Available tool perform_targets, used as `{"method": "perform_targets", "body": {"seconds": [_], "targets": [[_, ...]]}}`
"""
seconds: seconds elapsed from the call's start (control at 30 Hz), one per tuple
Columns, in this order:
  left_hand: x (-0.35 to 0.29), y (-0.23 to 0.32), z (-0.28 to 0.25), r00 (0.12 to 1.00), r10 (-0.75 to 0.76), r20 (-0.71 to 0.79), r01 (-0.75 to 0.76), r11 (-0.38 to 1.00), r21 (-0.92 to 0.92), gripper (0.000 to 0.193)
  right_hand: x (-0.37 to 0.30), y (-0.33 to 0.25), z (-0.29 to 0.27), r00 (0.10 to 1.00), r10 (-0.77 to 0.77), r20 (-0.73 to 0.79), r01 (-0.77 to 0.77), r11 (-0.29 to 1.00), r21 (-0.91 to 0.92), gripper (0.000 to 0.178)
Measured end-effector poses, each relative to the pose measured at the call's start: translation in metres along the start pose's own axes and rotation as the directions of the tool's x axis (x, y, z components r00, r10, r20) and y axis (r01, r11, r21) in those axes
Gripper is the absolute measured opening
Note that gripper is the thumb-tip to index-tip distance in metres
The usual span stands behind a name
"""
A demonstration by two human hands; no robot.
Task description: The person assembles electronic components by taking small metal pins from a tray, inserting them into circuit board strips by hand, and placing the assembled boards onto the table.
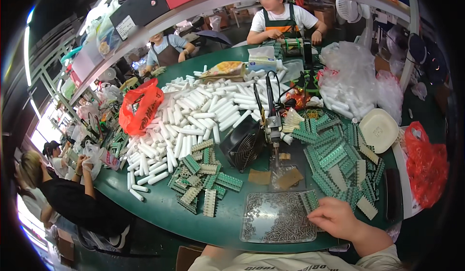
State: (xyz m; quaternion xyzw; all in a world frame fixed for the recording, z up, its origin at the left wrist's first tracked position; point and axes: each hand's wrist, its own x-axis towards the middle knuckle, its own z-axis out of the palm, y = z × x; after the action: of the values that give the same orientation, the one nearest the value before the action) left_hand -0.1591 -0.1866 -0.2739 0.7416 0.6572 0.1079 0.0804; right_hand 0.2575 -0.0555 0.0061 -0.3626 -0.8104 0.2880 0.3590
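My right hand is at the right edge of a clear shallow tray. Its thumb and fingers are pinched together, and what they hold is too small or hidden to name. Just beyond the fingertips, a green circuit board lies at the tray's far right corner. Many small metal pin-like pieces are spread in the tray, thinner toward its left side. Of my left arm only a short bit of forearm shows at the lower edge; the left hand is out of sight.
Behind the tray stand a soldering-type machine and a black fan. Green boards are heaped at right and left. White tubes cover the middle. A pale dish and red bag sit right. Co-workers sit around.
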Motion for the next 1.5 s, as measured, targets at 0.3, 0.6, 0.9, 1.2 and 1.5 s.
{"method": "perform_targets", "body": {"seconds": [0.3, 0.6, 0.9, 1.2, 1.5], "targets": [[0.014, 0.017, -0.013, 0.993, 0.069, 0.092, -0.059, 0.993, -0.100, 0.026, 0.006, -0.001, 0.002, 0.999, 0.007, 0.032, -0.008, 0.999, 0.034, 0.011], [0.042, 0.034, -0.031, 0.922, 0.269, 0.280, -0.214, 0.954, -0.210, 0.026, 0.005, 0.010, 0.002, 0.999, 0.039, 0.026, -0.040, 0.998, 0.055, 0.012], [0.089, 0.065, -0.061, 0.880, 0.348, 0.324, -0.271, 0.927, -0.259, 0.027, -0.003, 0.013, 0.001, 0.996, 0.011, 0.083, -0.012, 1.000, 0.010, 0.011], [0.081, 0.102, -0.107, 0.936, 0.218, 0.278, -0.140, 0.952, -0.274, 0.028, -0.003, 0.014, -0.002, 0.996, -0.011, 0.089, 0.007, 0.999, 0.039, 0.011], [0.044, 0.190, -0.240, 0.844, 0.223, 0.488, 0.140, 0.786, -0.602, 0.021, -0.001, 0.005, -0.001, 0.995, -0.098, -0.024, 0.097, 0.994, -0.042, 0.011]]}}
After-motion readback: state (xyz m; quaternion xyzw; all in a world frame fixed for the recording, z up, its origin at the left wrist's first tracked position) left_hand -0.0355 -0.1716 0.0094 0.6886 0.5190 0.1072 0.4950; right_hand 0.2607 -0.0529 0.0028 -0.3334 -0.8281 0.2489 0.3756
